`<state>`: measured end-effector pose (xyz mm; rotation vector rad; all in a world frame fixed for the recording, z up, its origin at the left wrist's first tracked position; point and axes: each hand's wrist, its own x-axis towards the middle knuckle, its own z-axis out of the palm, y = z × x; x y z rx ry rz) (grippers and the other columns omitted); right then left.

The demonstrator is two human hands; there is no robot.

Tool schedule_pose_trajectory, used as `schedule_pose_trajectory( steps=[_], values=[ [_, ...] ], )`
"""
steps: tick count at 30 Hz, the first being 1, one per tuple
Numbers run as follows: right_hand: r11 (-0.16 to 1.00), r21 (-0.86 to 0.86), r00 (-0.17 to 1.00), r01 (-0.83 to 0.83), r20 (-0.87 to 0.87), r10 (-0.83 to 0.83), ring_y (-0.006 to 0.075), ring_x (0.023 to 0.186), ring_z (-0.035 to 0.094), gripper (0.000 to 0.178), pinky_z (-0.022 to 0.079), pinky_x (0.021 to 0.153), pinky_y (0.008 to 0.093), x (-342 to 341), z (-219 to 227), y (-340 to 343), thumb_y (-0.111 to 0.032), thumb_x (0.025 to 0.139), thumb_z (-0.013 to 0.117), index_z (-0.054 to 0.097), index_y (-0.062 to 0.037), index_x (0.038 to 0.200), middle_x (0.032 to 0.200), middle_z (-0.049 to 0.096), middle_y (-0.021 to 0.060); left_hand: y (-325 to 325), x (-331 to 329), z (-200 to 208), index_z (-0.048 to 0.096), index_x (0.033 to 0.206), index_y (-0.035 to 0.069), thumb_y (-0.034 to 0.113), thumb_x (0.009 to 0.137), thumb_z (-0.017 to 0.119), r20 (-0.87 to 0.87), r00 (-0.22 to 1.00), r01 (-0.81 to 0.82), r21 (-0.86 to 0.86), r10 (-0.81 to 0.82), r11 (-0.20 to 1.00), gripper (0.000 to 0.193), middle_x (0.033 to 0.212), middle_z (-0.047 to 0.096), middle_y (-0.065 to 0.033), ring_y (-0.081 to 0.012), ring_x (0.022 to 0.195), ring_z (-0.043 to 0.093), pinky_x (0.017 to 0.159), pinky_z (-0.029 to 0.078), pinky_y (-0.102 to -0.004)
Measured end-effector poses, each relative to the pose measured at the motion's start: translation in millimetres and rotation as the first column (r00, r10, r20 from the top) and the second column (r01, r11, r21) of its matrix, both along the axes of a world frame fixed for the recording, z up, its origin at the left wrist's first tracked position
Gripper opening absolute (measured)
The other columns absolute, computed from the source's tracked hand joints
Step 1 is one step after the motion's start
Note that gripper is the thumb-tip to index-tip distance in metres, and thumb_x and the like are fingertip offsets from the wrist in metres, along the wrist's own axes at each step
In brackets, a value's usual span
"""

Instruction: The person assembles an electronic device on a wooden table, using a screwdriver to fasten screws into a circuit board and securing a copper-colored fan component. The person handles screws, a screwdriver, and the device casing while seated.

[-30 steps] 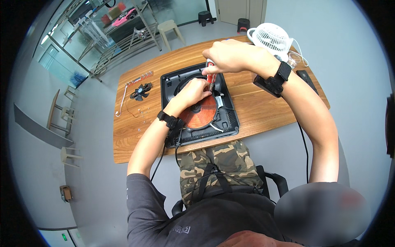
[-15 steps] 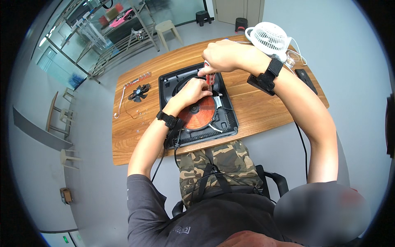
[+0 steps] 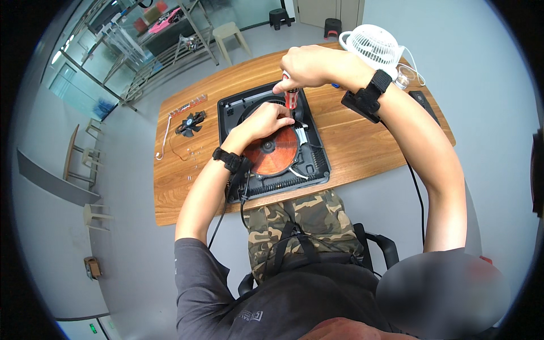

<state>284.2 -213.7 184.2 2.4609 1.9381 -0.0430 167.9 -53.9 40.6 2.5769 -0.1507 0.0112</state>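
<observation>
My right hand [image 3: 310, 69] is wrapped round the red-and-clear handle of a screwdriver [image 3: 291, 100], held upright with its shaft pointing down. Below it, the thumb and fingers of my left hand [image 3: 268, 120] are pinched together beside the lower end of the shaft. What they grip is hidden. Both hands are over an open black housing [image 3: 321, 160], which looks like the base of an induction cooker. Inside it lies a round copper coil [image 3: 277, 157], partly covered by my left hand. A white connector piece [image 3: 302, 136] sits to the right of the coil.
To the left lie a small black fan [image 3: 191, 124], a reddish strip board [image 3: 188, 106] with a white cable, and several tiny screws [image 3: 195, 152]. A white desk fan [image 3: 373, 46] stands at the table's far right, near a black oblong object [image 3: 424, 107]. Cables hang from both wrist straps.
The view has shifted slightly. My right hand still grips the screwdriver at about the same spot, its wrist tilted a little higher. My left fingers stay by the shaft.
</observation>
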Motion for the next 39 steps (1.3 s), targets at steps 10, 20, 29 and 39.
schedule_pose_trajectory(
  steps=[10,20,29,39],
  values=[
    [0.999,0.04,1.0,-0.024,-0.011,0.024,0.0433,0.079,0.07,0.067,0.058,0.074,0.0481,2,-5,3,-0.062,0.094,0.065,0.075,0.0035,0.086,0.078,0.071,0.0248,8,4,-4,0.075,0.099,-0.002,0.023,0.095,0.07,0.039,0.996,0.08,0.051,-0.082,0.995,0.026,0.091,0.073,-0.0229,-0.0383,0.086,0.071,0.079,0.055,-0.0434],
    [0.987,0.045,0.987,-0.152,-0.037,0.154,0.0358,0.084,0.074,0.047,0.058,0.077,0.0463,-1,-9,10,-0.041,0.092,0.064,0.069,0.005,0.102,0.089,0.074,0.0244,10,6,-1,0.078,0.103,-0.001,0.02,0.096,0.07,-0.035,0.996,0.085,0.074,-0.082,0.994,0.023,0.1,0.076,-0.0208,-0.034,0.092,0.073,0.085,0.057,-0.0407],
    [0.998,-0.07,0.993,-0.004,-0.12,-0.005,0.0311,0.063,0.072,0.062,0.06,0.066,0.0445,-11,1,5,-0.051,0.095,0.057,0.073,0.0043,0.071,0.068,0.071,0.0187,11,3,16,0.076,0.1,0.0,0.022,0.092,0.077,0.045,0.999,0.03,0.009,-0.03,1.0,0.024,0.091,0.076,-0.0144,-0.0243,0.086,0.071,0.084,0.055,-0.0373],
    [0.999,0.039,0.999,-0.024,-0.021,0.025,0.0413,0.098,0.072,0.055,0.057,0.086,0.0471,-11,-1,15,-0.048,0.093,0.064,0.065,0.0012,0.118,0.102,0.074,0.0254,16,3,14,0.074,0.084,-0.002,0.02,0.088,0.081,0.122,0.992,0.005,-0.115,0.009,0.993,0.023,0.081,0.073,-0.01,-0.0152,0.073,0.065,0.072,0.053,-0.0327]
  ],
)
